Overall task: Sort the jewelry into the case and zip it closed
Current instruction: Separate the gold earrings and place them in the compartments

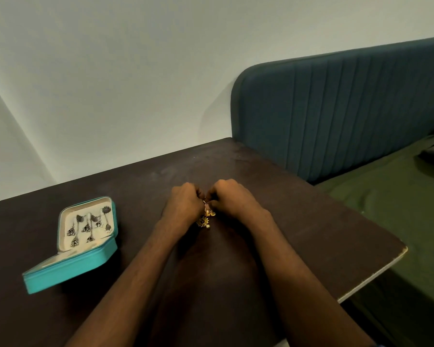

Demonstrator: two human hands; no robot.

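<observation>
Pinching two gold earrings (206, 217) between two hands.

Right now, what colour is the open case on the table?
Teal outside, cream lining inside; the case shows best in the head view.

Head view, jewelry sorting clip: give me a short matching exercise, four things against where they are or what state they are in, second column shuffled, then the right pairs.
Things:
1. teal case
2. dark earrings
3. gold earrings
4. green cloth

Places or states:
A. pinched between the left hand and the right hand
B. lying open on the dark table, left of the hands
C. beside the table, on the right
D. laid out inside the cream lining

Pairs: 1-B, 2-D, 3-A, 4-C
</observation>
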